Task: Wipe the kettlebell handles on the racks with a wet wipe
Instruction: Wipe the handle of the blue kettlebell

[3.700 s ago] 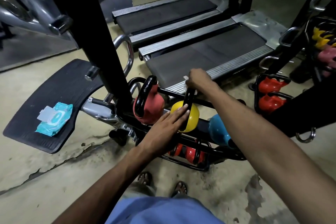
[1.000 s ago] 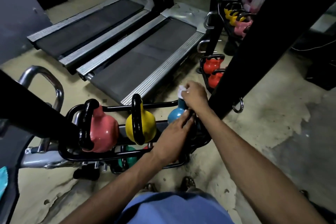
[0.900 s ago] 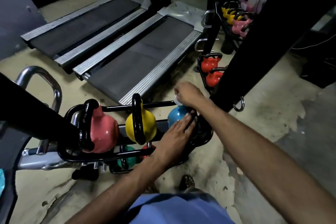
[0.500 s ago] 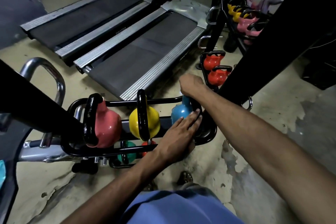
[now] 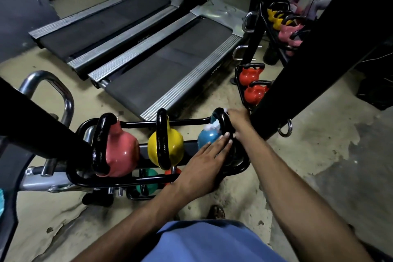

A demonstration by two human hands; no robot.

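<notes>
A low black rack point(image 5: 136, 179) holds a pink kettlebell point(image 5: 121, 153), a yellow kettlebell point(image 5: 172, 144) and a blue kettlebell point(image 5: 207, 136), each with a black handle. My right hand point(image 5: 238, 119) grips the blue kettlebell's handle point(image 5: 221, 116) with a white wet wipe point(image 5: 212, 126) wrapped round it; bits of wipe show beside the fingers. My left hand point(image 5: 209, 162) lies flat with straight fingers against the blue kettlebell's near side.
Two treadmills point(image 5: 161, 66) lie beyond the rack. A thick black post point(image 5: 314, 55) slants up on the right, with red kettlebells point(image 5: 254, 89) and a second rack of yellow and pink ones point(image 5: 285, 25) behind it. A black beam point(image 5: 42, 121) crosses at left.
My right hand has slid down the blue kettlebell's handle toward me with the wipe, which now shows below it. My left hand stays pressed on the blue kettlebell.
</notes>
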